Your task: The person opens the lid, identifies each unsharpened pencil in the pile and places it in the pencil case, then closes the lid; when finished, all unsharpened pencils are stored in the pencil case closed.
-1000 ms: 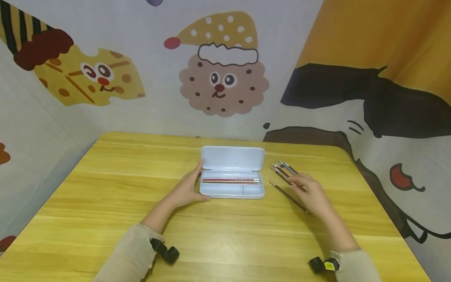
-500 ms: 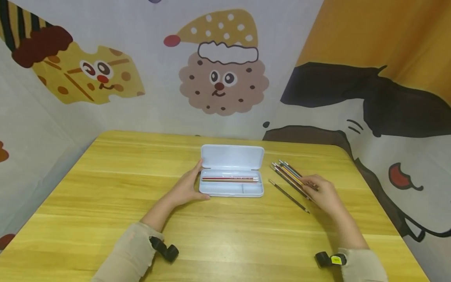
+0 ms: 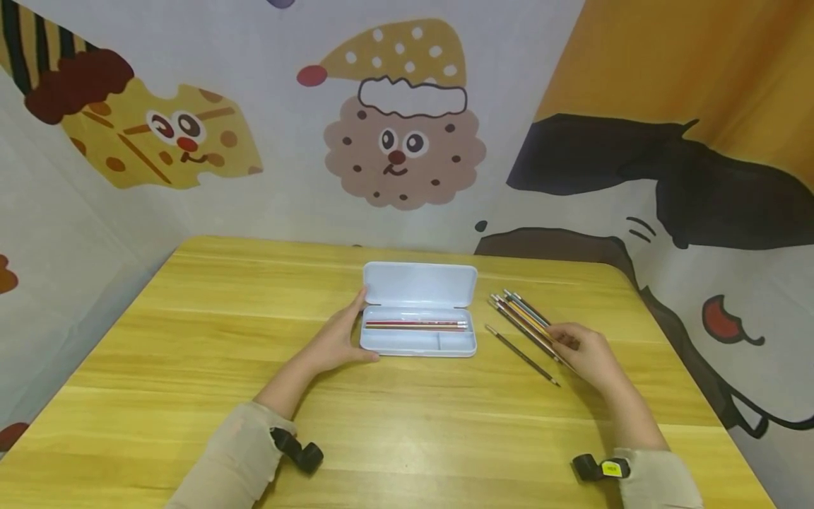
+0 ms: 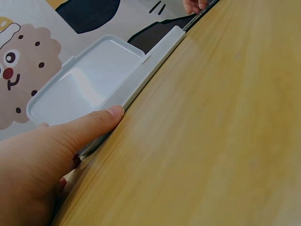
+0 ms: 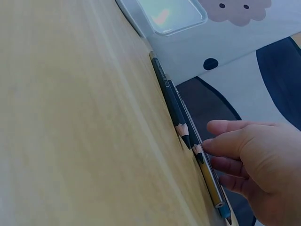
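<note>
- i see my left hand (image 3: 333, 339) gripping the left end of the case (image 3: 400, 343), thumb on its front wall, fingers round behind.
- the case lies lid up and open near the middle of the table's (image 3: 407, 431) far edge; red and brown pencils (image 3: 413, 325) lie in its rear compartment.
- my right hand (image 3: 585, 353) is half curled, thumb and forefinger at the near end of the bundle (image 3: 520, 318); i can't tell whether it pinches a pencil.
- the bundle lies between the case and the table's right edge.
- one dark pencil (image 3: 523, 355) lies just beside it, nearer the front edge.
</note>
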{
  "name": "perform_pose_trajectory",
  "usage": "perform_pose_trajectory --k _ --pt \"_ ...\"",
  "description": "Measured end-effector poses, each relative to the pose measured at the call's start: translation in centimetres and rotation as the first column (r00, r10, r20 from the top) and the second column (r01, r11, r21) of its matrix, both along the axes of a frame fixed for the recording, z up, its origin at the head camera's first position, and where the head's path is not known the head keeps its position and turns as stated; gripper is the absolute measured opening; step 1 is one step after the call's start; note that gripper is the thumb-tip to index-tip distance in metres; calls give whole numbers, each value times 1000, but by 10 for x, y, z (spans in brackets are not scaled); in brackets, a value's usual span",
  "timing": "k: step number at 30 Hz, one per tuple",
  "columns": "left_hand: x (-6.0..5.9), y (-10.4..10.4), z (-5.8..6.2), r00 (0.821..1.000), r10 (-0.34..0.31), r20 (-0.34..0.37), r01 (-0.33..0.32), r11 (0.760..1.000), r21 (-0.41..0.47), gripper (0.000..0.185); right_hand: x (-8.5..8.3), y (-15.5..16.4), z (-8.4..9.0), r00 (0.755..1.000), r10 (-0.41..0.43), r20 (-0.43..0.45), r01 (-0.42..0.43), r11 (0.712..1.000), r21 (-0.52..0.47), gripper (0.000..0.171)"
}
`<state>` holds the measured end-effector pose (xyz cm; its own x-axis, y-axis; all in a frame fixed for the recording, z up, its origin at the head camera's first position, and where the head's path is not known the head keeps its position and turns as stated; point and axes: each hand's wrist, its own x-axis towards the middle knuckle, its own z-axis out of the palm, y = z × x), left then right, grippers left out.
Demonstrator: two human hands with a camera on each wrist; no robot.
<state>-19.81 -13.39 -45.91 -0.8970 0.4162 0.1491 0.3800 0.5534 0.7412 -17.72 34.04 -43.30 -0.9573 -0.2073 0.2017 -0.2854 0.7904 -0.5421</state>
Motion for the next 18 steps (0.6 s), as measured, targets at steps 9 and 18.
perform_pose_trajectory --k 9,18 --pt "-2 0 -2 1000 1 -9 -1 1000 -6 132 1 -1 2 998 -5 55 4 1000 12 27" --pt "-1 0 -1 1000 -11 -29 11 1000 13 132 1 -8 5 994 -18 106 15 999 36 23"
